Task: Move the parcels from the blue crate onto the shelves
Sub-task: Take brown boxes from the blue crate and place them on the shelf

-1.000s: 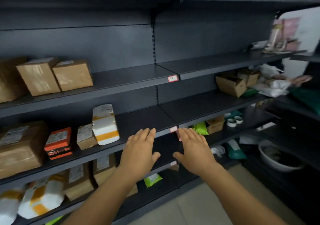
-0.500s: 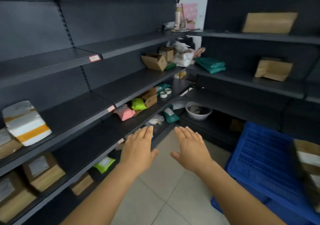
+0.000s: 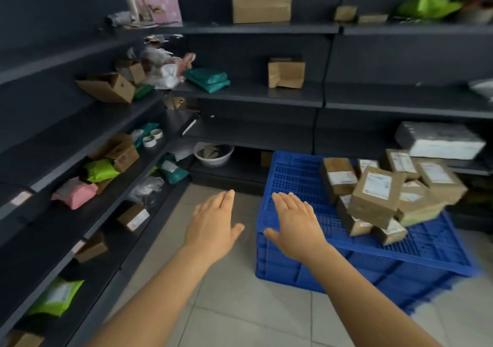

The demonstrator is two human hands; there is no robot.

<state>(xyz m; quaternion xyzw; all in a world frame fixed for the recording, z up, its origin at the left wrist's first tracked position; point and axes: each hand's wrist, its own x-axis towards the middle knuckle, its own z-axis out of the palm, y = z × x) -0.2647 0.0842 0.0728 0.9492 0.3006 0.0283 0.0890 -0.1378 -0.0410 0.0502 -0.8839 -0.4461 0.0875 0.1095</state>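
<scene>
Both hands, left hand (image 3: 213, 220) and right hand (image 3: 296, 218), hover flat with fingers (image 3: 286, 200) spread, holding nothing; the brown parcels (image 3: 378, 194) lie heaped on the blue crate (image 3: 298, 178), to the right of the fingers.

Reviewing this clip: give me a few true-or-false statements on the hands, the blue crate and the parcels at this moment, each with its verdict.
1. Both hands are empty, palms down. True: the left hand and right hand are open and flat.
2. The cardboard parcels are piled at the right end of the blue crate. True.
3. The right hand grips a parcel. False: it hovers over the crate's bare left part, apart from the pile.
4. The pink parcel lies on the crate. False: it lies on a left-hand shelf.
5. The white bowl sits on a low shelf in the corner. True.
</scene>
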